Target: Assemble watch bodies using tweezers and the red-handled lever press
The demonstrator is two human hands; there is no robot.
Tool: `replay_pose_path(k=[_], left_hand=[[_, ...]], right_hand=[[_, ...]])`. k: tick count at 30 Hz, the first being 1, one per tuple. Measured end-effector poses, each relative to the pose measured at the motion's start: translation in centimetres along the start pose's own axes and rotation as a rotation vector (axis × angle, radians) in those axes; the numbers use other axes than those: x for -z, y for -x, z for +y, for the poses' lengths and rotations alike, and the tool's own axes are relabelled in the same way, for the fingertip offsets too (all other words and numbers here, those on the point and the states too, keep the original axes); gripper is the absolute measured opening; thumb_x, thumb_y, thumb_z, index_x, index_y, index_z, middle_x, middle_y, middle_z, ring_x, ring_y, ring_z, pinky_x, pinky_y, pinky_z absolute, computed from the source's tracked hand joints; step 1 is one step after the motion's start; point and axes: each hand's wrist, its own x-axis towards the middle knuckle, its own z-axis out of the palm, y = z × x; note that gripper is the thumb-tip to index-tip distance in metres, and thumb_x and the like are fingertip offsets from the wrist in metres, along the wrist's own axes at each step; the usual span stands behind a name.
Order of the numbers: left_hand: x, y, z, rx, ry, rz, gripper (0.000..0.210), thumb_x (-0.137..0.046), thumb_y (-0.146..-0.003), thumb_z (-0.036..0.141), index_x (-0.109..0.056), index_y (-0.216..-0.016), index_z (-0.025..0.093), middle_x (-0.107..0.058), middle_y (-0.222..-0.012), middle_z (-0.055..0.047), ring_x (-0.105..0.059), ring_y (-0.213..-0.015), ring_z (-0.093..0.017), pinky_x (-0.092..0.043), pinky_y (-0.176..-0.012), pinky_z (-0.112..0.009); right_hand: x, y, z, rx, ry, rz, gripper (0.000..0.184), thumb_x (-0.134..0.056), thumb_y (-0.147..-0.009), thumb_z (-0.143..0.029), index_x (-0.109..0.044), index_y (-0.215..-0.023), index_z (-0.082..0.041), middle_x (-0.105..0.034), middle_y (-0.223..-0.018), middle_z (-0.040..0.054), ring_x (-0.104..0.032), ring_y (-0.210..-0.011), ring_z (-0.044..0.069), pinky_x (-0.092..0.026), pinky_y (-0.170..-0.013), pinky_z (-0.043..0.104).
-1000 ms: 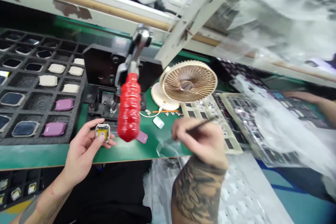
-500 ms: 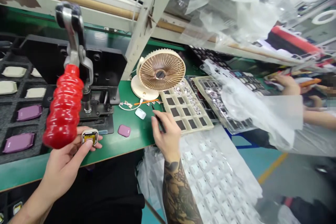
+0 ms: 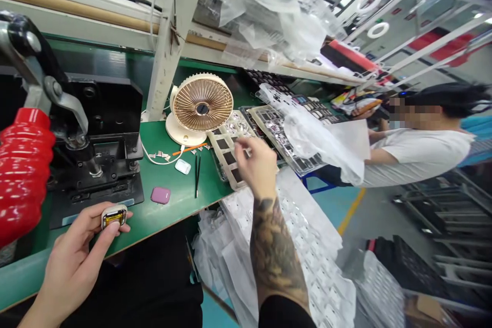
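My left hand [image 3: 82, 251] grips a small white device housing [image 3: 114, 215], its open face turned up with yellow and dark parts inside. The thumb presses on its near edge. My right hand [image 3: 257, 166] hovers over a cream compartment tray [image 3: 239, 177] holding dark square pads and small silvery pieces. Its fingers are curled together, and whatever may be in them is hidden. Black tweezers [image 3: 197, 177] lie on the green bench between my hands. Near them are a purple cover [image 3: 160, 195] and a small pale-blue-and-white case piece [image 3: 182, 166].
A press with a red handle [image 3: 26, 174] stands at the left. Behind the bench pieces is a cream fan [image 3: 202, 105] with a white cable. Plastic sheeting [image 3: 303, 123] covers part of a second tray [image 3: 269, 120]. A co-worker [image 3: 418, 138] sits at the right.
My right hand has let go of the tweezers, leaving them on the bench, and moved right over the tray. My left hand still holds the housing. The view has swung right.
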Motion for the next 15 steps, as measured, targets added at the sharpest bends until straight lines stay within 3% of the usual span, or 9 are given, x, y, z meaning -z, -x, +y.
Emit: replay_pose_path(k=[3,6,9,15], left_hand=[[0.0,-0.1,-0.3,-0.004,-0.002,-0.002,0.043,-0.075,-0.107,0.057,-0.070,-0.138,0.027,-0.087,-0.127,-0.009,-0.087,-0.104,-0.029,-0.069,-0.101,-0.040],[-0.1,-0.1,-0.4,-0.007,-0.007,0.000,0.044,-0.076,-0.106,0.058,-0.071,-0.137,0.026,-0.087,-0.127,-0.010,-0.087,-0.105,-0.030,-0.070,-0.100,-0.041],[-0.1,-0.1,-0.4,-0.010,-0.015,0.010,0.044,-0.077,-0.105,0.059,-0.071,-0.136,0.028,-0.088,-0.125,-0.008,-0.087,-0.105,-0.031,-0.071,-0.100,-0.043],[0.0,-0.1,-0.2,0.017,-0.039,0.004,0.040,-0.077,-0.103,0.061,-0.072,-0.135,0.036,-0.088,-0.125,-0.003,-0.086,-0.106,-0.033,-0.070,-0.105,-0.050]], right_hand=[[0.1,-7.4,4.6,-0.135,0.081,-0.015,0.027,-0.061,-0.104,-0.025,-0.084,-0.115,-0.015,-0.082,-0.119,0.0191,-0.073,-0.112,0.032,-0.054,-0.115,0.050],[-1.4,-12.1,8.2,-0.243,0.114,-0.116,0.016,-0.071,-0.105,-0.026,-0.082,-0.106,-0.014,-0.081,-0.106,0.0135,-0.075,-0.102,0.027,-0.060,-0.108,0.048],[-3.5,-13.6,10.4,-0.304,0.108,-0.205,0.027,-0.079,-0.108,-0.042,-0.077,-0.114,-0.015,-0.079,-0.111,0.0060,-0.076,-0.102,0.021,-0.066,-0.101,0.044],[-5.3,-13.0,12.9,-0.360,0.060,-0.188,0.036,-0.075,-0.112,-0.048,-0.074,-0.129,-0.016,-0.077,-0.125,0.0080,-0.077,-0.109,0.022,-0.069,-0.098,0.043]])
